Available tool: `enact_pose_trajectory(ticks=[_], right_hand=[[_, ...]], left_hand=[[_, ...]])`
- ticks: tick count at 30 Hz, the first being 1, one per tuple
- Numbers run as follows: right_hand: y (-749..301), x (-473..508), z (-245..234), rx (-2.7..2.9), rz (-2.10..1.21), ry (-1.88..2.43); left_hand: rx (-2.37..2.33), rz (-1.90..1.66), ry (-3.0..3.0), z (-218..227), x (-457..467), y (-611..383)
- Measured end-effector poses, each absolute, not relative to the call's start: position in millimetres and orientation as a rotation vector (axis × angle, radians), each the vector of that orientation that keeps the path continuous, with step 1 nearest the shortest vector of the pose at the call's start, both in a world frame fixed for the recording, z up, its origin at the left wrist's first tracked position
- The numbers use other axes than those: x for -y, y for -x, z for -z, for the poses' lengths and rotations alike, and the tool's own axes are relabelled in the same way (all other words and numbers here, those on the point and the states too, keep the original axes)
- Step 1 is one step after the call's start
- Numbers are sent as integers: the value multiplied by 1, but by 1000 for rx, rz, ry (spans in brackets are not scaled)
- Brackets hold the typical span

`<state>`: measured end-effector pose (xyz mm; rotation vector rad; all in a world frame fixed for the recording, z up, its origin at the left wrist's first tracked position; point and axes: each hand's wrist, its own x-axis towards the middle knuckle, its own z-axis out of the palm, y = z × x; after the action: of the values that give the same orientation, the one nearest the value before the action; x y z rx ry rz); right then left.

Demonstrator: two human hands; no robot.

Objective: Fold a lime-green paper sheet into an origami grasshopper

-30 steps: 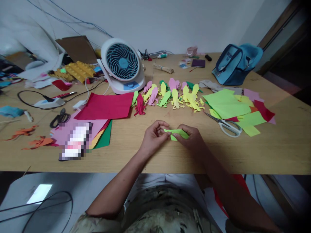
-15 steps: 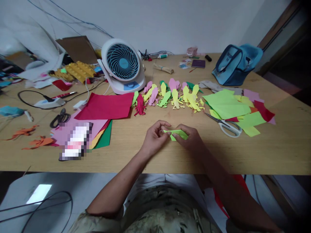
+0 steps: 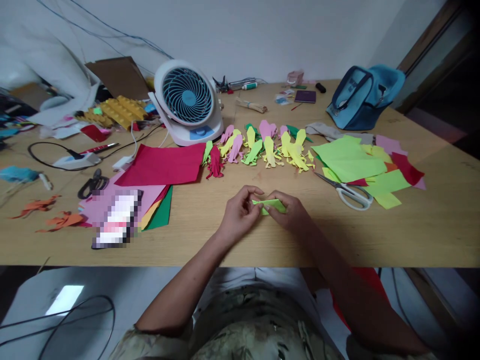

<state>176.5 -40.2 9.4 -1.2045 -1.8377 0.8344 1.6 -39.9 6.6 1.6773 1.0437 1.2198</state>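
Note:
Between my two hands is a folded piece of light green paper (image 3: 273, 205), held just above the wooden table (image 3: 210, 245). My left hand (image 3: 242, 210) pinches its left end with thumb and fingers. The right end is gripped by my right hand (image 3: 288, 210), its thumb pressing on the near face. Beyond my hands stands a row of folded paper figures (image 3: 269, 150) in yellow, pink, green and red. White-handled scissors (image 3: 347, 192) lie to the right of my hands, partly against a pile of light green sheets (image 3: 348, 160).
A white fan (image 3: 187, 100) stands at the back. To the left lie a red sheet (image 3: 165, 165), a blurred-out phone (image 3: 118, 217), black scissors (image 3: 92, 184) and orange paper figures (image 3: 63, 220). A blue bag (image 3: 363, 97) sits at the back right.
My right hand has shifted slightly left and inward along the green paper, and less of the paper shows. My left hand keeps its pinch.

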Motion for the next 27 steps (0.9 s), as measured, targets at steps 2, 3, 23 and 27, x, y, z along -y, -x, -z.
enact_pose_trajectory(ticks=[2,3,23,27], right_hand=[[-178,40,-10,1827,-875,1218],[-178,40,-10,1821,-885,1224],[-180,40,-8,1796,-892,1267],[-183,38,-7,1749,-995,1235]], left_hand=[[-1028,-1232,-1607,-8,38,-1],[-1023,-1236,-1576,-8,38,-2],[-1000,-1211,-1463,-8,36,5],[-1056,-1229,-1586,-12,39,8]])
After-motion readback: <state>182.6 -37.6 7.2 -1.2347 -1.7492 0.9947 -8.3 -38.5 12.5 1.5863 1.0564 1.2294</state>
